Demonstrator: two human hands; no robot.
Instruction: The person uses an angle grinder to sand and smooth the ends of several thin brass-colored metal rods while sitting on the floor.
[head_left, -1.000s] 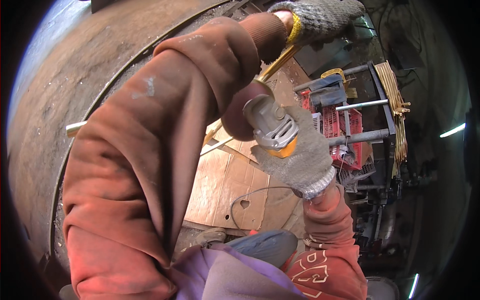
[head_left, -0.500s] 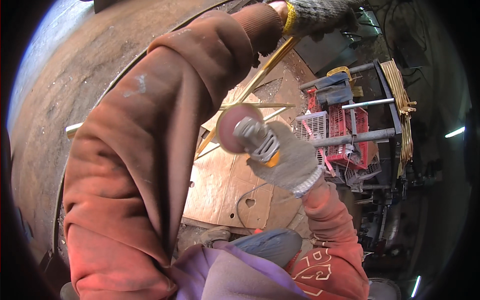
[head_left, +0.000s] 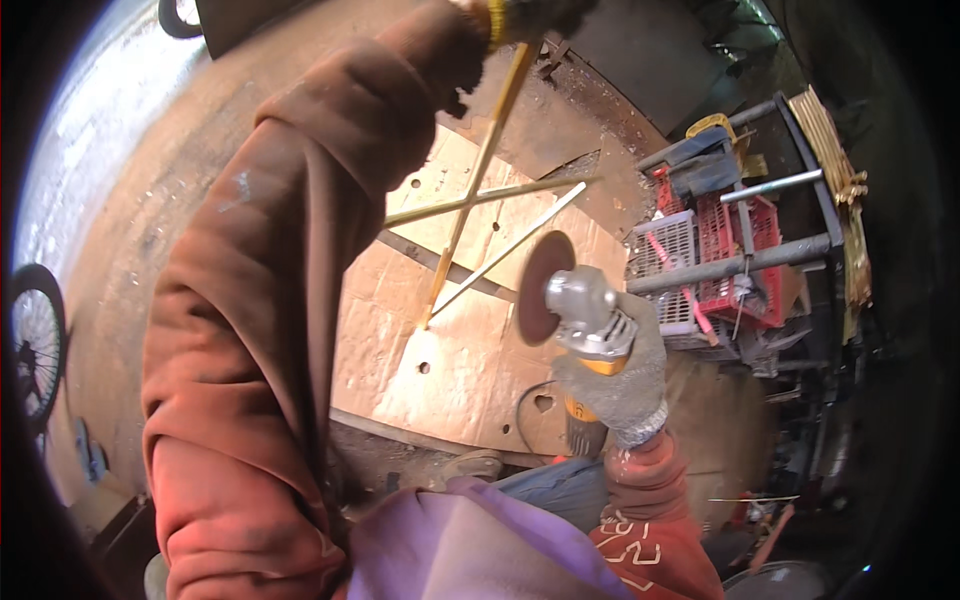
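Presently, your right hand [head_left: 635, 365]: gloved, wrapped firmly round the body of the angle grinder [head_left: 588, 308]; you have no slack showing, though the far fingers are hidden.
Your left hand [head_left: 540, 16]: dark and cut off by the top edge, at the upper end of the long brass-coloured bar [head_left: 487, 145]; you cannot tell from this view how far its fingers are curled, or whether they grip the bar.
Bar's long axis: from your left hand it slopes down and leftward in the view, its lower end over the cardboard [head_left: 470, 390].
Crossing: a second bar [head_left: 535, 188] crosses it at a shallow slant, near its middle.
Pale strip [head_left: 532, 230]: slants up to the right, passing between the disc and the long bar in your view.
Disc [head_left: 548, 288]: reddish-brown, on the grinder's left side, leaning roughly the way the bar leans; apart from the bar, to the right of its lower half. You cannot judge the height difference.
Nearer hand: your right is nearer the bar's lower end, your left is at its upper end.
Right side: a metal rack [head_left: 735, 258] with crates [head_left: 660, 285], well apart from the bar.
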